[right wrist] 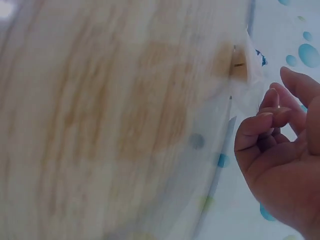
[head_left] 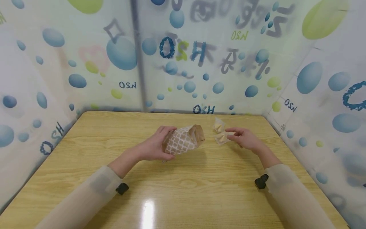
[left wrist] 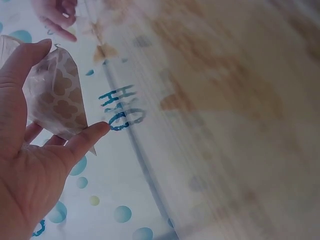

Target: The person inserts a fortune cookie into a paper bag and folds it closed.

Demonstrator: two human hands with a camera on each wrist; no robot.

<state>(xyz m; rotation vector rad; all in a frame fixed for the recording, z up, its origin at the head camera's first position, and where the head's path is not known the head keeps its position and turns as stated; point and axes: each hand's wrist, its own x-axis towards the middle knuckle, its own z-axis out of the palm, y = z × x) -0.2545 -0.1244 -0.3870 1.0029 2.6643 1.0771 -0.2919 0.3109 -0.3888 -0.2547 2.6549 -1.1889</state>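
Note:
My left hand (head_left: 155,144) grips a brown paper bag (head_left: 181,140) with a white lattice print, thumb on the near side and fingers behind. The bag lies tilted on its side, its crumpled mouth facing right. In the left wrist view the bag (left wrist: 57,95) shows between thumb and fingers. My right hand (head_left: 243,138) has its fingertips at the right edge of a clear packet (head_left: 222,138) with a cream-coloured folded piece inside. A similar packet (head_left: 218,126) lies just behind it. The right wrist view shows bent fingers (right wrist: 250,132) beside a clear wrapper (right wrist: 254,62).
The wooden table (head_left: 171,184) spreads under both hands, its back edge meeting a printed curtain (head_left: 177,92). Similar curtain walls stand at left and right. Small black devices (head_left: 122,189) are strapped at both wrists.

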